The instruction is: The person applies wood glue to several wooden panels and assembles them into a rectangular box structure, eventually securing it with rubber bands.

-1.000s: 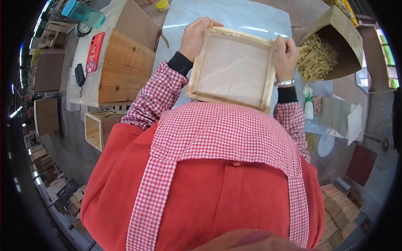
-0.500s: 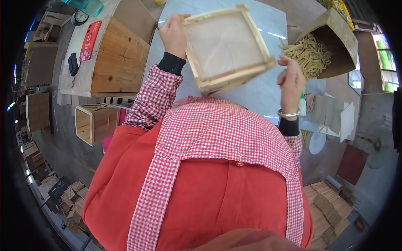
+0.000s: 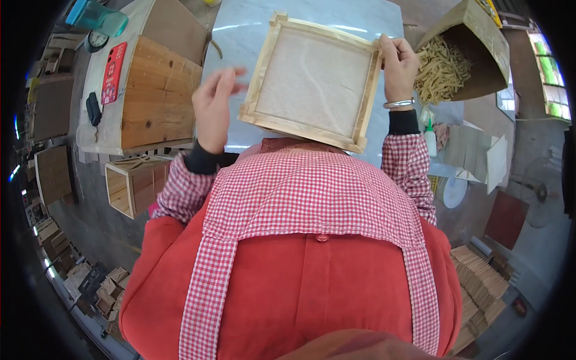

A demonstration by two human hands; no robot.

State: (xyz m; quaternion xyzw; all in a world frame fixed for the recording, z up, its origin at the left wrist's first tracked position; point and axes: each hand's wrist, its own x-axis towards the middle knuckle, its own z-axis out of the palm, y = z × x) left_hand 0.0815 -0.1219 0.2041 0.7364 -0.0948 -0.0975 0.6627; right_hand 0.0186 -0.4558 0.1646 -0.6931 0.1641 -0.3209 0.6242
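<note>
A square light-wood frame (image 3: 258,81) with a pale, translucent sheet-like panel (image 3: 318,78) across it tilts over the bluish-white tabletop in front of me. At its far right corner, my right hand (image 3: 401,67) grips the wood, thumb along the edge. My left hand (image 3: 215,105) is off the frame, just beside its left side, with fingers apart and a little blurred. The underside of the frame is hidden, so I cannot tell how deep it is.
To the right, a tipped cardboard box (image 3: 489,45) holds many thin wood strips (image 3: 441,72). A white glue bottle (image 3: 430,141) stands below it. On the left, a wooden cabinet (image 3: 162,96) carries a red phone (image 3: 114,72) and a teal jar (image 3: 99,18); a wooden crate (image 3: 135,183) sits lower.
The frame has turned, and its panel now faces me more fully. My left hand has let go of its corner and moved down and left; my right hand has taken hold of the right corner.
</note>
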